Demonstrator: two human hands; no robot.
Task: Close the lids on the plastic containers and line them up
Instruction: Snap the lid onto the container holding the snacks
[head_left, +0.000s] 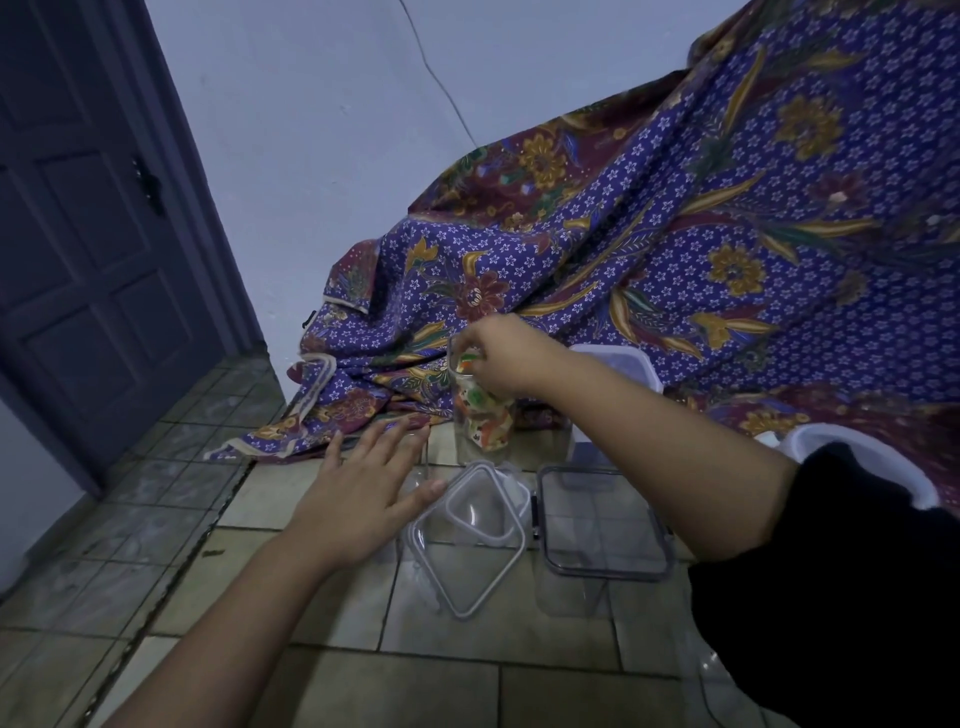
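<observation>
Tall clear jar (483, 415): stood upright on the tiled floor (332, 670), holding orange, green and white crackers, right against the draped batik cloth (649, 249).
Right hand (501, 358): fingers pinched at the jar's open mouth, touching the crackers.
Left hand (363, 493): flat, fingers spread wide, holding nothing, left of the jar.
White-rimmed lids (467, 540): two lay overlapping in front of the jar.
Dark-rimmed container (602, 525): clear, in front and right of the jar.
White-lidded container (623, 364): behind the right forearm, partly hidden.
Door (78, 234): far left of the jar.
</observation>
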